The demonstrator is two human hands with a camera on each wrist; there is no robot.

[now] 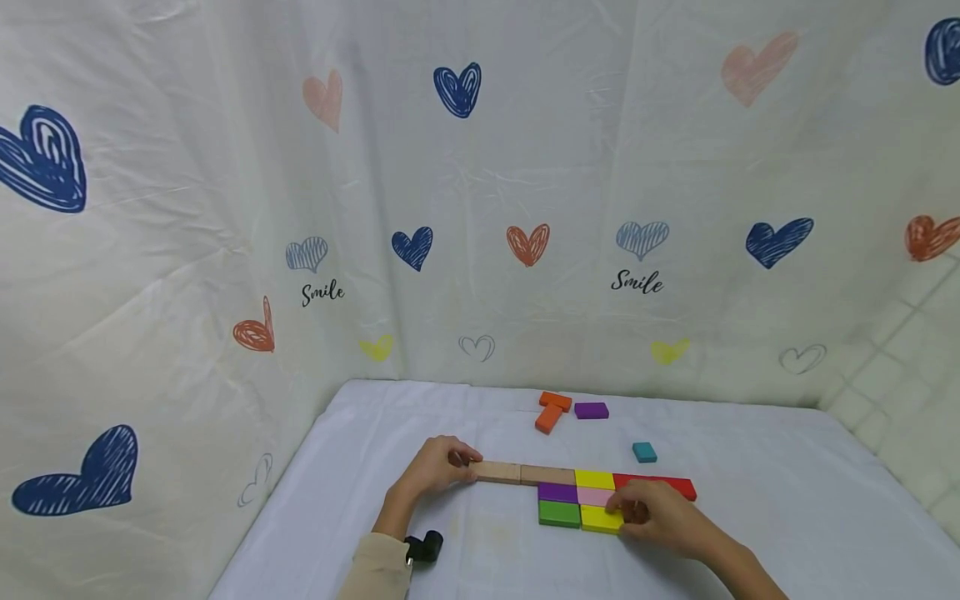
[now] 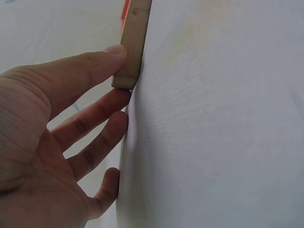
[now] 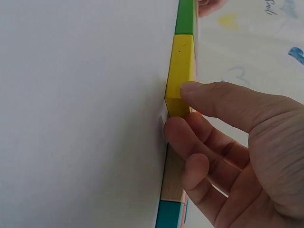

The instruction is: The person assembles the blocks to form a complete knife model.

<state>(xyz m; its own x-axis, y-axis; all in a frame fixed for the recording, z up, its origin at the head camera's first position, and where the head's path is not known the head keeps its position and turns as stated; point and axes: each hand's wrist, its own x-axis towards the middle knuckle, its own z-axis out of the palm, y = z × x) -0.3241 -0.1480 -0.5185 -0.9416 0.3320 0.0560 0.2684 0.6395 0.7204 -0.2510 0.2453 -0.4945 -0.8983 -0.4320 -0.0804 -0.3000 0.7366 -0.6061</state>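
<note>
In the head view, coloured and plain wooden blocks lie joined flat on the white cloth. My left hand (image 1: 438,465) pinches the left end of a plain wooden block (image 1: 497,472); in the left wrist view the thumb lies on that block's side, the index finger hidden behind it. At the lower right, my right hand (image 1: 667,515) pinches a yellow block (image 1: 600,519), its thumb on the near side. Left of that sits a green block (image 1: 558,514). Purple (image 1: 557,493) and pink (image 1: 595,497) blocks form the row above, under a second yellow block (image 1: 595,479).
A long red block (image 1: 678,487) extends the top row rightward, partly behind my right hand. Farther back lie two orange blocks (image 1: 550,418), a purple block (image 1: 592,411) and a teal block (image 1: 644,452). A heart-printed curtain (image 1: 480,192) hangs behind the table.
</note>
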